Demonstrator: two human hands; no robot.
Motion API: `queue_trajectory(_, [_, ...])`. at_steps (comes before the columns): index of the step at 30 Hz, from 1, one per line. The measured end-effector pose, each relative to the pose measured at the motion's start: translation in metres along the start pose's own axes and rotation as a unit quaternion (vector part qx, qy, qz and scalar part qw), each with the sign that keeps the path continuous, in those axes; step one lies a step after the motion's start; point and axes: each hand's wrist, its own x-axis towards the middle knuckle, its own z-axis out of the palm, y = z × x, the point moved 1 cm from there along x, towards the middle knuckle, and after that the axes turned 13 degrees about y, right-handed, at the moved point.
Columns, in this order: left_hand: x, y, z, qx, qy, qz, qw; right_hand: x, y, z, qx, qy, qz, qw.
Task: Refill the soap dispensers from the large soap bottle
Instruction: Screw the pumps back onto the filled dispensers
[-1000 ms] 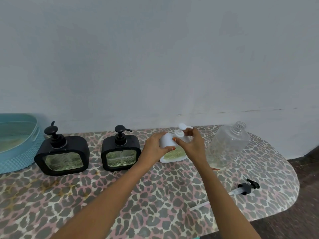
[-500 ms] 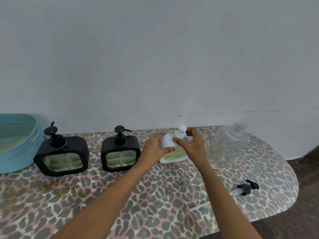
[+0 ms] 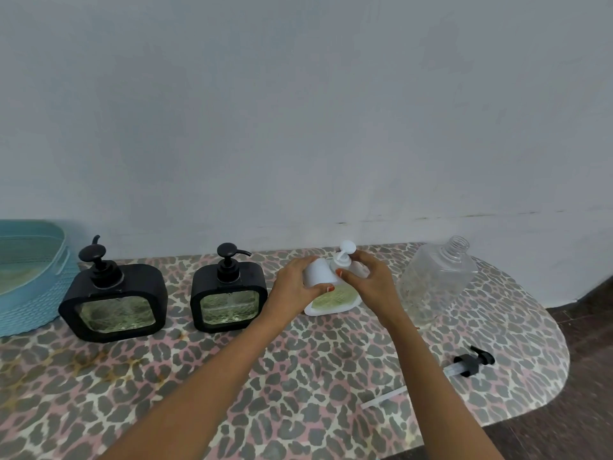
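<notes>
Between our two hands, toward the back of the leopard-print table (image 3: 298, 376), the white dispenser (image 3: 333, 298) stands upright, green soap showing low in its window. Our left hand (image 3: 295, 287) grips its upper left shoulder, fingers curled over the top, thumb on the front. Our right hand (image 3: 371, 280) pinches the neck of the white pump (image 3: 345, 255), fingertips closed round it. We judge the step to be turning that pump on its thread; whether off or on, we cannot tell. The next move calls for holding the body firm while the neck turns.

Just right of the white dispenser stands the large soap bottle (image 3: 438, 283), neck open, seemingly almost empty. Farther right and nearer us lies a black pump (image 3: 471, 360). Left of the white dispenser stand the first black dispenser (image 3: 229, 293), the second black dispenser (image 3: 114, 300), then a blue basket (image 3: 30, 277).
</notes>
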Motion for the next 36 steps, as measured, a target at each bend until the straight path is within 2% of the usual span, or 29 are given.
queue_trajectory(7, [0.0,0.0,0.0,-0.007,0.001,0.001,1.0,0.0,-0.003,0.018,-0.025,0.102,-0.013,0.994])
queue_trajectory(9, [0.0,0.0,-0.001,-0.01,0.0,0.001,1.0,-0.001,-0.003,0.019,-0.03,0.091,-0.027,0.995])
queue_trajectory(14, [0.0,0.0,0.0,-0.01,-0.002,-0.002,1.0,0.002,0.002,0.006,-0.018,-0.017,-0.026,0.999])
queue_trajectory(16, [0.0,-0.001,0.0,-0.009,-0.004,-0.002,1.0,0.003,0.002,0.003,-0.019,-0.022,-0.021,0.999])
queue_trajectory(25, [-0.001,0.002,-0.002,-0.011,-0.004,-0.004,1.0,0.002,-0.003,0.021,-0.044,0.116,-0.012,0.992])
queue_trajectory(28, [-0.001,0.001,-0.001,-0.01,-0.003,-0.003,1.0,0.002,-0.004,0.021,-0.05,0.09,-0.018,0.995])
queue_trajectory(33, [0.0,-0.001,-0.001,-0.002,-0.004,-0.004,1.0,0.001,-0.003,-0.002,0.002,-0.037,0.001,0.999])
queue_trajectory(36, [0.0,-0.001,0.0,0.002,-0.006,-0.002,1.0,0.004,0.0,-0.005,0.009,-0.031,0.0,0.999])
